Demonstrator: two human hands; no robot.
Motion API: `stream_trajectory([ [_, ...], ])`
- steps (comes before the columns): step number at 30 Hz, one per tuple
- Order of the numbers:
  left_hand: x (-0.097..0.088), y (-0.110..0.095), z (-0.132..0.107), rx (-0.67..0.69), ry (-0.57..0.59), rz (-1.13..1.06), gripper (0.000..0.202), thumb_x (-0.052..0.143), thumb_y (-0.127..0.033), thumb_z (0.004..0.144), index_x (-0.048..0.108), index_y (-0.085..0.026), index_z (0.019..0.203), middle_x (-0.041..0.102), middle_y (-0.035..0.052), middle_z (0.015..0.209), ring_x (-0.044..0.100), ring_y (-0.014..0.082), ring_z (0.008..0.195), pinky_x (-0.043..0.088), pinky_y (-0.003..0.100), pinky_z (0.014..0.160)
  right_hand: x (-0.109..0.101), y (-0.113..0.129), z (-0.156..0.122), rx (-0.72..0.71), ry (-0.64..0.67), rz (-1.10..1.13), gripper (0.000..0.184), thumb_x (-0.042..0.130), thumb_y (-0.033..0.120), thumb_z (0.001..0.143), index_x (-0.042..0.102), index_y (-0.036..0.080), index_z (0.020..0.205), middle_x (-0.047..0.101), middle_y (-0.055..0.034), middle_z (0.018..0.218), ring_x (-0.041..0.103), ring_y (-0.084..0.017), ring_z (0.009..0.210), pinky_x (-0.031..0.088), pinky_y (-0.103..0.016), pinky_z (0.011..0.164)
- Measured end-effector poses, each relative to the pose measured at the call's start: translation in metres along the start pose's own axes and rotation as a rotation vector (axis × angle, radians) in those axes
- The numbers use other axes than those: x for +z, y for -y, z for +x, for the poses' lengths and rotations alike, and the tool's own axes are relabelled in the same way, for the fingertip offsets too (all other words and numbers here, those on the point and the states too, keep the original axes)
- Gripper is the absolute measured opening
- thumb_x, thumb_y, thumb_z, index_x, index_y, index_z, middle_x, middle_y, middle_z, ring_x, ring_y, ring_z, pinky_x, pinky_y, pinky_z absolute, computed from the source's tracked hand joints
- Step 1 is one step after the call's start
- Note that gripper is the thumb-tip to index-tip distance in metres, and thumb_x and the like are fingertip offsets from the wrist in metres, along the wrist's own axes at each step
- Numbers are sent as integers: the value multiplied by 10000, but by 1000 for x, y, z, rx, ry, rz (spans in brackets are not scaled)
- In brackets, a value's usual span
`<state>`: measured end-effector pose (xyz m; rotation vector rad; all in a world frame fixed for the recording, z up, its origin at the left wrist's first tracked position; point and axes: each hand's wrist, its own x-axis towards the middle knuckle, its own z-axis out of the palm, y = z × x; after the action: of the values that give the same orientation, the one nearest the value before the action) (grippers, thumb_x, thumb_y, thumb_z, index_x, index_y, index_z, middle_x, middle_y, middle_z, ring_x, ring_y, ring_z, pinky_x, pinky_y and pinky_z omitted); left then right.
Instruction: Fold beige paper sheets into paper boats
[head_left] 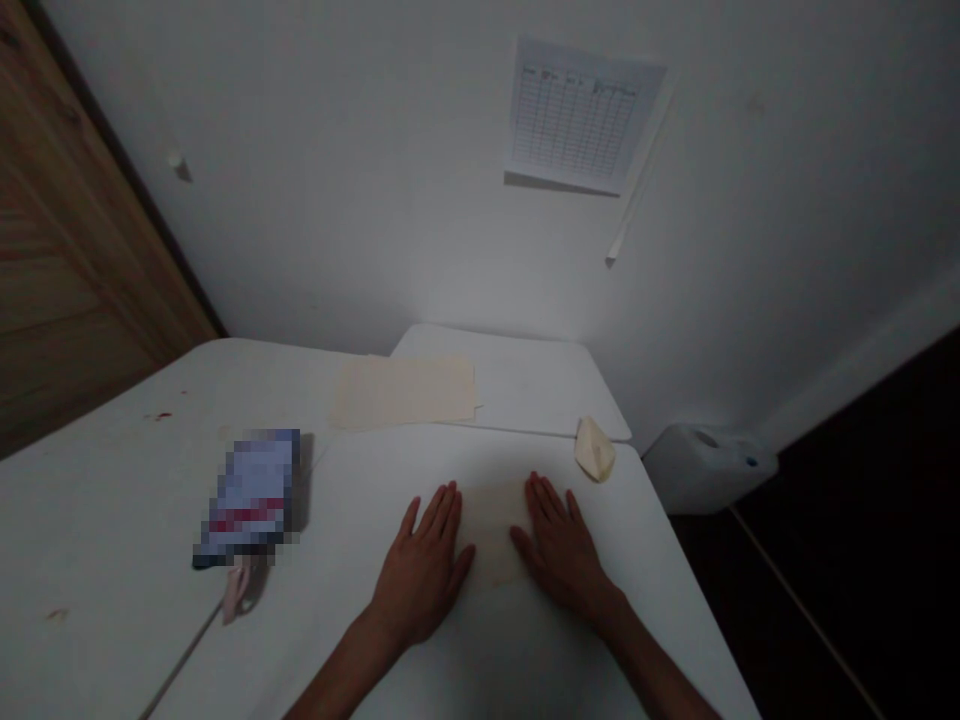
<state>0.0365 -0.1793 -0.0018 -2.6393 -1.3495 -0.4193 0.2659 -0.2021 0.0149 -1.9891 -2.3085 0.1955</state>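
Note:
A thin, pale rectangular sheet [491, 530] lies flat on the white table. My left hand [426, 565] rests palm down along its left side, fingers stretched forward. On the opposite side, my right hand [564, 550] is also flat, its fingertips over the far right corner and the thumb reaching inward. Neither hand grips anything. Beyond them to the left lies a stack of cream-coloured sheets [405, 390]. A small folded cream piece [595, 450] sits past my right hand, near the table's right edge. What the sheets are made of, I cannot tell.
A blurred-out bluish object [251, 490] with a cord or strap stands on the left of the table [360, 510]. Against the wall is a white panel [517, 380]. A printed chart [581, 120] hangs above. On the floor at right stands a white plastic container [705, 465].

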Motion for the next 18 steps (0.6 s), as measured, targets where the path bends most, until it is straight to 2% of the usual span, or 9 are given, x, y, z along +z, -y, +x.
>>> stream_trajectory([
  [11, -2, -2, 1, -8, 31, 3, 604, 333, -444, 954, 352, -79, 1435, 325, 153, 1512, 253, 277, 1414, 234, 496, 1136, 8, -15, -5, 37, -27, -24, 658, 149, 522, 986, 122, 125, 1510, 73, -62, 1572, 79, -245, 1450, 74, -508, 1157],
  [18, 0, 8, -10, -40, 18, 12, 630, 324, -475, 958, 318, -82, 1450, 307, 154, 1519, 220, 277, 1424, 220, 513, 1139, 11, -19, -6, 46, -38, -19, 658, 171, 533, 982, 127, 146, 1512, 86, -46, 1572, 68, -254, 1451, 70, -528, 1153],
])
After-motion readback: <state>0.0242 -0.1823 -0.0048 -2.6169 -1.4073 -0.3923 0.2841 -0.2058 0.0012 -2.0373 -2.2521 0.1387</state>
